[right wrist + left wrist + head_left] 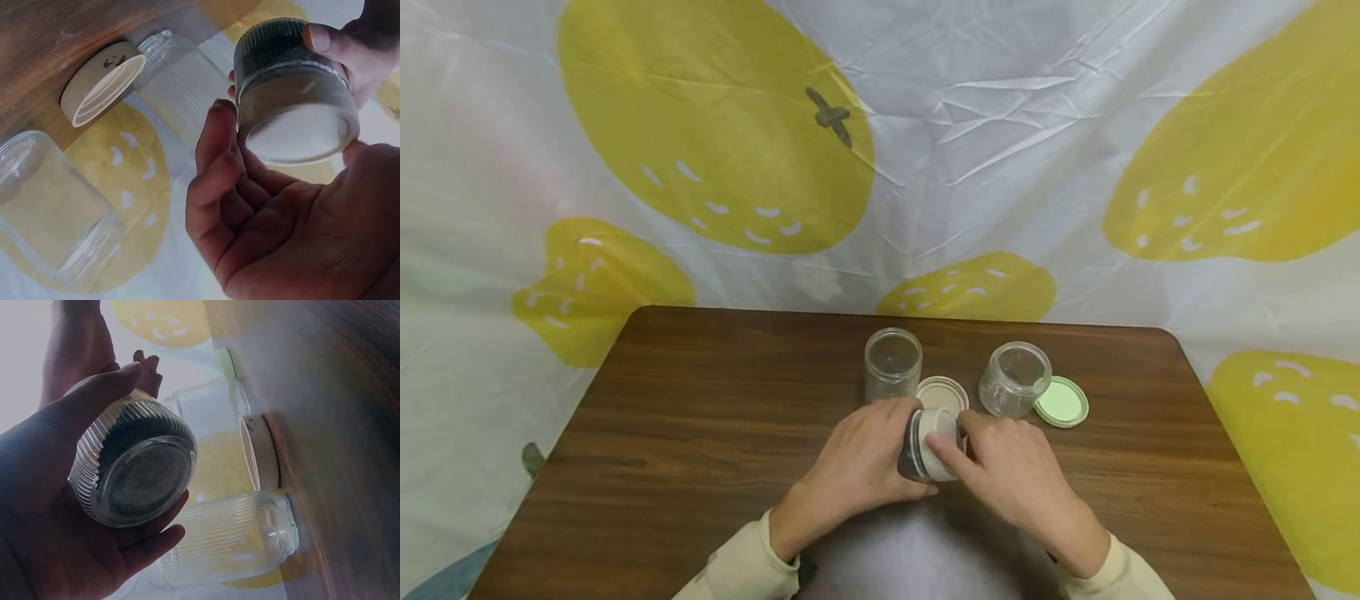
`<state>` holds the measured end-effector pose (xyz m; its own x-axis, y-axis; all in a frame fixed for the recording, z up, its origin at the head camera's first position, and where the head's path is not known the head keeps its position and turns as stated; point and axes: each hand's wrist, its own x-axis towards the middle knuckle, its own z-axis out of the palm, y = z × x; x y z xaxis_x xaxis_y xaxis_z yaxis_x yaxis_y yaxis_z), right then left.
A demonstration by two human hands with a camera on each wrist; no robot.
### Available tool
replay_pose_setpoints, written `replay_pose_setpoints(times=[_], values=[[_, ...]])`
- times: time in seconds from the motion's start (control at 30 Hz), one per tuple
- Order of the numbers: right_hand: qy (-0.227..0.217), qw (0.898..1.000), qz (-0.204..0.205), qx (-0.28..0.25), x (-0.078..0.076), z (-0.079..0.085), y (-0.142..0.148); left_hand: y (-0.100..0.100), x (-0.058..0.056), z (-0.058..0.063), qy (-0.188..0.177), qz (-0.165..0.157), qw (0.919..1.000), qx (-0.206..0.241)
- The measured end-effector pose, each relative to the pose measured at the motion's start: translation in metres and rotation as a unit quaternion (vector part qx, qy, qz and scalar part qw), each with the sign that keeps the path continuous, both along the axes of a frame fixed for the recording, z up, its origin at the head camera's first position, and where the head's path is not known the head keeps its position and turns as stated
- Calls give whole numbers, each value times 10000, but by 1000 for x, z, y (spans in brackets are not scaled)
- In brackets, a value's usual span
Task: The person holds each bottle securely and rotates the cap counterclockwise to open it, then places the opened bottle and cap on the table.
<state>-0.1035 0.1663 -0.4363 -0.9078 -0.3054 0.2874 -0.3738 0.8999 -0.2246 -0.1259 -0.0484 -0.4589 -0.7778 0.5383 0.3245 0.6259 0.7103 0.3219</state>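
Observation:
A small ribbed glass jar (144,469) with dark contents is held tilted above the table's front half. My left hand (859,458) grips its glass body, with fingers and thumb around the sides. A cream lid (937,437) sits on the jar's mouth, and my right hand (1018,467) holds this lid by its rim between thumb and fingers. In the right wrist view the lid's pale top faces the camera, with the dark-filled glass behind it. The right wrist view cannot show how tightly the lid sits.
Behind the hands stand a taller open glass jar (892,358) and a shorter open glass jar (1015,379). A beige lid (943,392) lies between them. A light green lid (1062,402) touches or nearly touches the shorter jar. The brown wooden table (722,392) meets a lemon-print cloth (985,183).

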Motion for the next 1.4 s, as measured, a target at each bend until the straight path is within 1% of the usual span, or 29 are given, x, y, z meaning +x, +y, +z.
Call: replay_pose_setpoints(times=[0.17,0.43,0.57,0.8,0.93,1.1,1.2,1.3,1.4], values=[[-5,9991,414,81,-3,2,4,-1,-2,0,-11,-21,10000,-65],[-64,9950,998,19,-4,5,12,-2,-1,-1,131,-145,9998,-101],[-30,9934,1148,20,-2,6,16,-2,-1,-1,166,-177,9997,-91],[-60,9907,1352,-112,1,8,18,-2,0,-2,148,-127,9998,25],[-58,9899,1407,-142,1,8,18,-2,1,-3,153,-132,9998,66],[-142,9891,1452,-200,1,9,19,-5,0,-5,60,-139,9998,142],[-257,9870,1535,-392,0,9,21,-7,-1,-4,-40,-114,9997,196],[-397,9835,1627,-676,-2,8,23,-9,-2,-4,-230,-76,9994,248],[-477,9803,1695,-891,-2,6,25,-12,-2,-5,-456,52,9984,324]])
